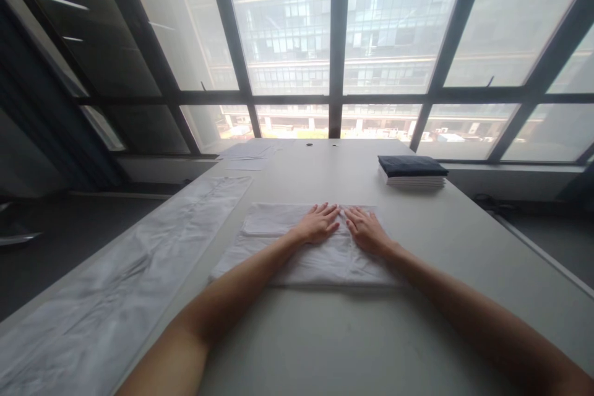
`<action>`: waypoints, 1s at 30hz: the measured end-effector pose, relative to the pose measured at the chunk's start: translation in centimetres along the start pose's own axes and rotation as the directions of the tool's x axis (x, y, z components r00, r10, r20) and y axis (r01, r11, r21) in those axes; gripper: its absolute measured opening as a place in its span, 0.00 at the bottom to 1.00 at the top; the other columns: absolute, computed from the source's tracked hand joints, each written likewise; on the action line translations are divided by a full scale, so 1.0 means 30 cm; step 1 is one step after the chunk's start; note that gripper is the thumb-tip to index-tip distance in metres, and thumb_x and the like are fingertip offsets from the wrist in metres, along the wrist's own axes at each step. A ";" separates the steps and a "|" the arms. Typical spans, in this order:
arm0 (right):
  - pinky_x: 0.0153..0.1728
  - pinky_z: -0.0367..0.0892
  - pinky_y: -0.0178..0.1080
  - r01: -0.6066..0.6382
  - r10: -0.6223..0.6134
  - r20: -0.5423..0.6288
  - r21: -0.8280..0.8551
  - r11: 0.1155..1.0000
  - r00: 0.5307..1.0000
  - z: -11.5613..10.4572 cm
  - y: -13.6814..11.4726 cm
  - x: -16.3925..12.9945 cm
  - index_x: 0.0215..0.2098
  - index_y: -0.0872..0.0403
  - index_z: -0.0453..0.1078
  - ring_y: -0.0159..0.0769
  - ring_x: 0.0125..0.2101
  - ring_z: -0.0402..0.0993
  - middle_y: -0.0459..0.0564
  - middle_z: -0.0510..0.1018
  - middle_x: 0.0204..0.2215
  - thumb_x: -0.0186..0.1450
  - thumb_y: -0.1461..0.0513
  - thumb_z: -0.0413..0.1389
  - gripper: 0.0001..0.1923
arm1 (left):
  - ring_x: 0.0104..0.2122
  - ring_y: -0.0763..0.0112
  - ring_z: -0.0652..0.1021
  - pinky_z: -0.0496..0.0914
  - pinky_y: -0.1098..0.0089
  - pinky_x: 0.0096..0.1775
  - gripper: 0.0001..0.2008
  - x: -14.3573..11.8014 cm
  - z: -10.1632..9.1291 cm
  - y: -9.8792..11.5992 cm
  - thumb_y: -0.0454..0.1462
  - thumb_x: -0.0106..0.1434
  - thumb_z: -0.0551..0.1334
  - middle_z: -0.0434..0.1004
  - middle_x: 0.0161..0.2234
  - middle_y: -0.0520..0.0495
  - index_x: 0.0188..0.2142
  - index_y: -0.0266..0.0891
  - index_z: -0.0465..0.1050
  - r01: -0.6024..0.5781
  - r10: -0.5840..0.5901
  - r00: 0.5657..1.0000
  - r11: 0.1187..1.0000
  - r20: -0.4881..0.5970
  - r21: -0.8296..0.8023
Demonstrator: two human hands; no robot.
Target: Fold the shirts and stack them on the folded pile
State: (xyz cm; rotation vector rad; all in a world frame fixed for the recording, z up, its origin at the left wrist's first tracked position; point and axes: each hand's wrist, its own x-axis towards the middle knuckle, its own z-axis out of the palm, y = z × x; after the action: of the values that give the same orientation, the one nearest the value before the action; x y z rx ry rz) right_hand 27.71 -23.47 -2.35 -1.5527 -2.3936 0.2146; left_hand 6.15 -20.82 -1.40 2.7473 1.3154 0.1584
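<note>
Head view: grey table [325,334], big windows [288,25]; hands flat, seemingly on towel [297,260].

A white, rectangular folded cloth [297,247] lies flat on the pale grey bench [325,334], midway between its left and right edges. Its upper layer is folded over, leaving a narrower band along the far edge. Soft creases run across its surface; its edges lie roughly square to the bench edges.

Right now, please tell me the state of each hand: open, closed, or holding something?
Left hand: open, fingers flat on the folded white cloth, holding nothing.
Right hand: open, flat on the same cloth, holding nothing.
</note>
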 end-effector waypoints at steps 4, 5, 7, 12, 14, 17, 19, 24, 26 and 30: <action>0.67 0.46 0.59 -0.005 0.005 -0.009 -0.006 1.000 1.000 -0.002 -0.004 -0.003 0.71 0.53 0.58 0.48 0.71 0.49 0.56 0.58 0.71 0.76 0.55 0.38 0.28 | 0.71 0.49 0.51 0.48 0.45 0.67 0.30 0.002 0.001 0.000 0.49 0.77 0.44 0.49 0.73 0.41 0.73 0.41 0.50 -0.004 0.004 1.000 1.000 -0.005 -0.006; 0.67 0.46 0.59 -0.004 0.004 -0.010 -0.006 1.000 1.000 -0.003 -0.005 -0.003 0.71 0.53 0.58 0.48 0.71 0.49 0.56 0.58 0.71 0.76 0.55 0.38 0.28 | 0.71 0.49 0.51 0.48 0.45 0.67 0.30 0.001 0.004 -0.002 0.49 0.77 0.44 0.49 0.73 0.42 0.73 0.41 0.50 -0.003 0.003 1.000 1.000 -0.010 -0.008; 0.67 0.46 0.59 -0.003 0.003 -0.011 -0.005 1.000 1.000 -0.003 -0.006 -0.002 0.70 0.52 0.59 0.48 0.70 0.50 0.56 0.59 0.70 0.76 0.55 0.37 0.28 | 0.71 0.50 0.52 0.48 0.45 0.67 0.29 0.000 0.011 -0.006 0.48 0.77 0.44 0.50 0.73 0.42 0.72 0.42 0.51 0.000 0.000 1.000 1.000 -0.025 -0.012; 0.67 0.47 0.58 0.004 -0.004 -0.016 -0.003 1.000 1.000 0.001 -0.003 0.002 0.70 0.53 0.59 0.46 0.70 0.50 0.55 0.60 0.70 0.76 0.55 0.38 0.28 | 0.71 0.53 0.53 0.49 0.46 0.67 0.27 0.005 0.026 -0.003 0.47 0.77 0.46 0.52 0.72 0.43 0.71 0.43 0.54 0.001 -0.002 0.998 1.000 -0.061 -0.028; 0.67 0.47 0.58 0.006 -0.006 -0.019 -0.009 1.000 1.000 0.005 0.000 0.003 0.70 0.53 0.60 0.46 0.70 0.50 0.55 0.60 0.70 0.76 0.55 0.38 0.28 | 0.71 0.55 0.55 0.50 0.47 0.67 0.26 0.004 0.020 0.003 0.46 0.77 0.47 0.55 0.71 0.44 0.70 0.44 0.57 0.012 -0.014 0.997 1.000 -0.076 -0.026; 0.66 0.48 0.57 0.016 -0.016 -0.015 -0.019 1.000 1.000 0.010 0.005 0.004 0.69 0.53 0.60 0.46 0.70 0.52 0.55 0.60 0.70 0.76 0.55 0.38 0.28 | 0.68 0.56 0.62 0.54 0.51 0.67 0.23 -0.026 -0.021 -0.014 0.45 0.75 0.52 0.64 0.67 0.43 0.65 0.44 0.65 0.093 -0.092 0.984 0.996 -0.152 -0.004; 0.66 0.49 0.57 0.024 -0.025 -0.016 -0.022 0.999 1.000 0.013 0.006 0.005 0.69 0.53 0.61 0.46 0.70 0.52 0.55 0.61 0.70 0.75 0.55 0.38 0.28 | 0.64 0.58 0.69 0.59 0.56 0.65 0.21 -0.079 -0.075 -0.060 0.43 0.74 0.54 0.70 0.63 0.41 0.63 0.41 0.68 0.179 -0.177 0.961 0.984 -0.211 -0.005; 0.66 0.49 0.60 0.016 -0.017 -0.018 -0.030 0.999 1.000 0.018 0.007 0.003 0.69 0.54 0.61 0.48 0.70 0.52 0.57 0.61 0.69 0.75 0.56 0.38 0.28 | 0.57 0.57 0.75 0.64 0.63 0.60 0.19 -0.305 -0.247 -0.281 0.40 0.69 0.59 0.75 0.58 0.37 0.57 0.37 0.74 0.528 -0.538 0.833 0.843 -0.129 -0.104; 0.66 0.49 0.60 0.011 -0.012 -0.024 -0.030 0.999 1.000 0.023 0.011 0.003 0.68 0.54 0.62 0.49 0.70 0.52 0.58 0.61 0.69 0.75 0.56 0.39 0.28 | 0.54 0.54 0.77 0.67 0.63 0.57 0.17 -0.406 -0.296 -0.363 0.39 0.66 0.61 0.79 0.53 0.34 0.50 0.34 0.78 0.609 -0.617 0.783 0.786 -0.080 -0.106; 0.66 0.49 0.61 0.018 -0.020 -0.043 -0.036 0.999 0.999 0.037 0.020 0.004 0.68 0.53 0.62 0.49 0.69 0.54 0.58 0.62 0.69 0.75 0.56 0.39 0.28 | 0.43 0.55 0.81 0.72 0.65 0.46 0.14 -0.579 -0.328 -0.438 0.41 0.62 0.63 0.83 0.41 0.37 0.42 0.34 0.80 0.698 -0.704 0.710 0.704 0.003 -0.129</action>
State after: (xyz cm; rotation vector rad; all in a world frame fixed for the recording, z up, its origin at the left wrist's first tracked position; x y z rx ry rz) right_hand 27.83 -23.09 -3.54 -1.5332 -2.3898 0.1333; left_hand -16.10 -25.78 5.76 1.9522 2.1721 0.2281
